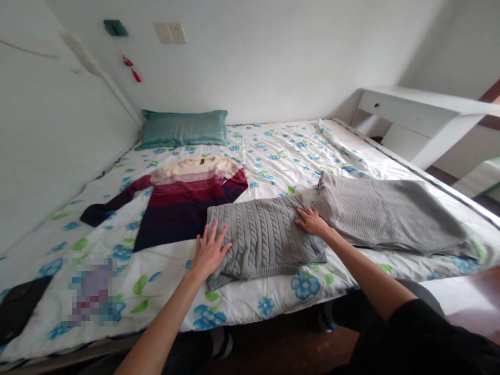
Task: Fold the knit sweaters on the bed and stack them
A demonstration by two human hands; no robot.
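Observation:
A grey cable-knit sweater (261, 234), folded into a wide block, lies at the near side of the bed. My left hand (211, 250) rests on its left edge with the fingers spread. At its upper right edge lies my right hand (312, 221), open and flat, the fingers stretched out. Behind and to the left, a striped sweater (183, 192) in cream, pink, burgundy and navy is laid out, with one sleeve reaching left. To the right, a light grey ribbed knit garment (390, 211) lies flat, close to my right hand.
The bed has a white sheet with blue flowers (304, 284). A green pillow (183, 128) sits against the wall. At the left are a black flat object (23, 302) and a blurred-out patch (92, 291). A white desk (417, 117) stands beyond the bed's right edge.

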